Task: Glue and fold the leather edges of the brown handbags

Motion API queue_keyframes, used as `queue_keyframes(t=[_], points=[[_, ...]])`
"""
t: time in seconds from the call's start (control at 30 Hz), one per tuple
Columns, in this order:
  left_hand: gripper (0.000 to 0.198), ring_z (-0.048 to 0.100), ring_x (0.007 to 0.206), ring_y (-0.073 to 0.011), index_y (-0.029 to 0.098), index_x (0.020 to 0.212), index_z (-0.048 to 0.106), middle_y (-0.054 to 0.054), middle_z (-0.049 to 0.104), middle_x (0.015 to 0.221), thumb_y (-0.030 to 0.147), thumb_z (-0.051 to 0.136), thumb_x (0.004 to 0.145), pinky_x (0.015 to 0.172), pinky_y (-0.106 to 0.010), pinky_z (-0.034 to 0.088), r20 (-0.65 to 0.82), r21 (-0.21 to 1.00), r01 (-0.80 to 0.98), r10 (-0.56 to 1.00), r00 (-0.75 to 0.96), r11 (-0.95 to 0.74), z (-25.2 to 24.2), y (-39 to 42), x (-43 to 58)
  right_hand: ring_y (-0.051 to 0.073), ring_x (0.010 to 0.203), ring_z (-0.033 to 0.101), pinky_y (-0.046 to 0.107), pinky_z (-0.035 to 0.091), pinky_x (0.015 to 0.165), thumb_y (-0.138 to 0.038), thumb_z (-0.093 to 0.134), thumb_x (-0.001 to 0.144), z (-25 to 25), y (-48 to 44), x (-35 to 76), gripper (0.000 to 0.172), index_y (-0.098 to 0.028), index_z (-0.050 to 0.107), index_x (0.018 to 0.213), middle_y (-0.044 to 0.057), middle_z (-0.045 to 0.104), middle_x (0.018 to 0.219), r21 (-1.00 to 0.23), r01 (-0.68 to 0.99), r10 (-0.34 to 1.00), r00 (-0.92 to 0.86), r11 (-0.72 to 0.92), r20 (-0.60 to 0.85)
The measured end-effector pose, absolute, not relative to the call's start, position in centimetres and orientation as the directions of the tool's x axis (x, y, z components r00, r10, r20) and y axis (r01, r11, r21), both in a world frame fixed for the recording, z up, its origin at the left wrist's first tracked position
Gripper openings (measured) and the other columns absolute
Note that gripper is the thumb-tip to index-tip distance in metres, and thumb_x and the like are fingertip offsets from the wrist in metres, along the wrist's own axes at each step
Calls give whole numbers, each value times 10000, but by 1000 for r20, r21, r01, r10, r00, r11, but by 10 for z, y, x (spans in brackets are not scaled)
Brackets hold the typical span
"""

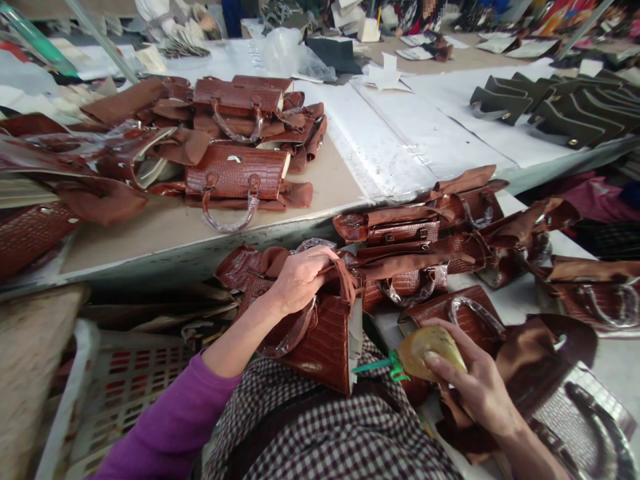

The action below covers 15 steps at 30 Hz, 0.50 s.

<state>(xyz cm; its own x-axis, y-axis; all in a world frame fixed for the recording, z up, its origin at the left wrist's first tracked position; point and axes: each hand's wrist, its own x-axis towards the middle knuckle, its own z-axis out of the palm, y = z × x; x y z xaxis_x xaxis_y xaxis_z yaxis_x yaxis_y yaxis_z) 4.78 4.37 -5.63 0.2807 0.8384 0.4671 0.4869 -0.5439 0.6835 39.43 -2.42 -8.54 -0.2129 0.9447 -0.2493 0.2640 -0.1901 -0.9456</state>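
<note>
A brown crocodile-patterned handbag [327,333] rests on my lap, its open side edge facing right. My left hand [306,277] is closed on the bag's brown lining at the top, and the fingertips are partly hidden. In my right hand [470,373] is a yellowish squeeze bottle [433,352], gripped between thumb and fingers. Its thin green nozzle [373,365] points left, with the tip at the lower part of the bag's pale side edge. I cannot tell whether anything is coming out of the tip.
Brown handbags [235,173] are piled on the table at the left, and more brown bags [400,233] lie close on my right. A white plastic crate [125,373] stands at lower left. Dark green bag pieces [575,110] are lined up at the far right.
</note>
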Motion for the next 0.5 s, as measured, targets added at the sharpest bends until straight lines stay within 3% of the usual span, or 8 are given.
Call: queue_keyframes(t=[0.2,0.5], points=[[151,711,887,-199,161,875,690,-73,746,931,120,567,952,853,-346,597,471,684,490,840,268,-540,-56,44,49,243,817,715,261,594,715,-488,806,830,-81,-23,392,453,-216,678,1169,46,764,953,-930,357,974,-162,-89,-156],[140,714,904,-204,163,866,696,-75,747,941,130,589,950,861,-342,599,469,699,479,846,254,-531,-56,44,50,263,827,703,305,611,719,-480,790,874,-82,-39,395,497,-234,622,1271,32,741,938,-936,234,930,-198,-263,-310]])
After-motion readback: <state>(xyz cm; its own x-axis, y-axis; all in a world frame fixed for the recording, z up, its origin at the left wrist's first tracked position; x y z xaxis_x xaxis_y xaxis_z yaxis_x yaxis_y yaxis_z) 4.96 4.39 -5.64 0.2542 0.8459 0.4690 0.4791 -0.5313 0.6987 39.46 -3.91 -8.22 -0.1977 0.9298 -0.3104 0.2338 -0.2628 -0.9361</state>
